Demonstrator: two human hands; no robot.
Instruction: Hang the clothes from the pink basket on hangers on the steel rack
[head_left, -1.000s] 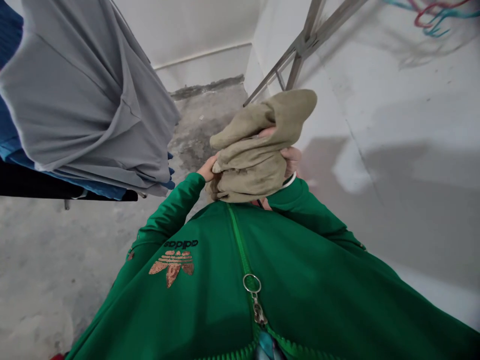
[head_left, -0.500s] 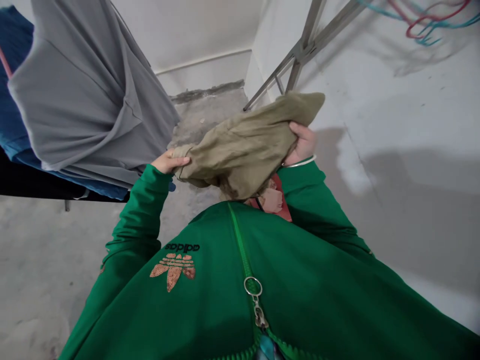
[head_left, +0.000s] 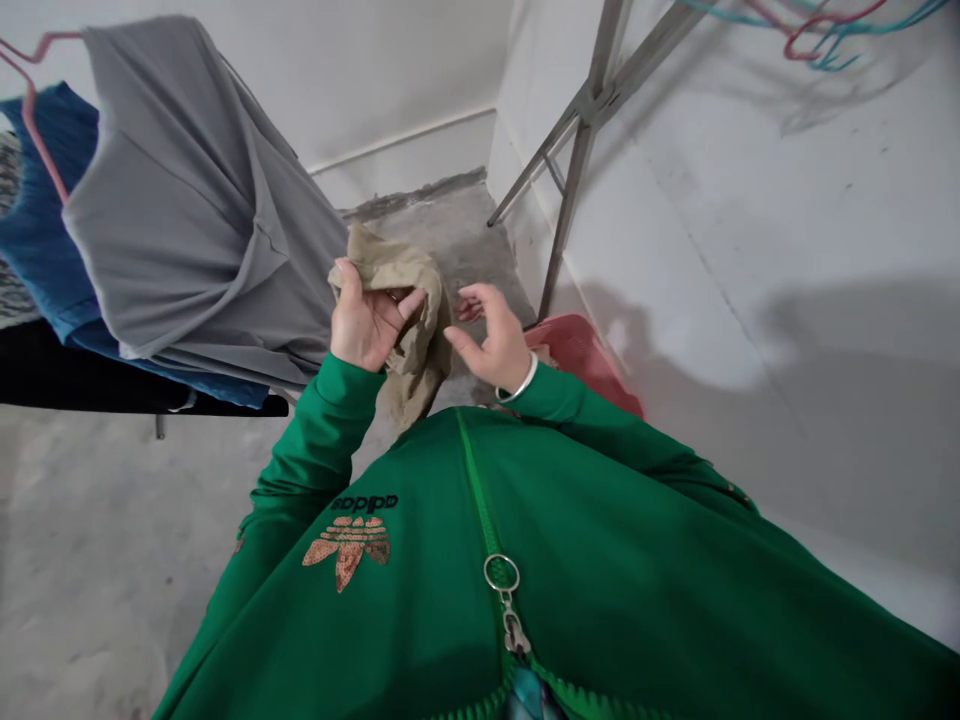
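Wrinkled khaki cloth (head_left: 409, 268) sags in folds. My left hand (head_left: 365, 325) grips it, fingers half-hidden. My right hand (head_left: 495, 342) curves alongside, thumb spread.

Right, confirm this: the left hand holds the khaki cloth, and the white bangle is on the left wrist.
Wrong wrist: in the head view, the white bangle is on the wrist of the right hand. The left hand does hold the khaki cloth.

This looks like a place for drying laundry: a grey garment (head_left: 202, 200) hangs on a pink hanger (head_left: 31, 118), and a metal stand (head_left: 594, 105) is near the white wall (head_left: 750, 200).
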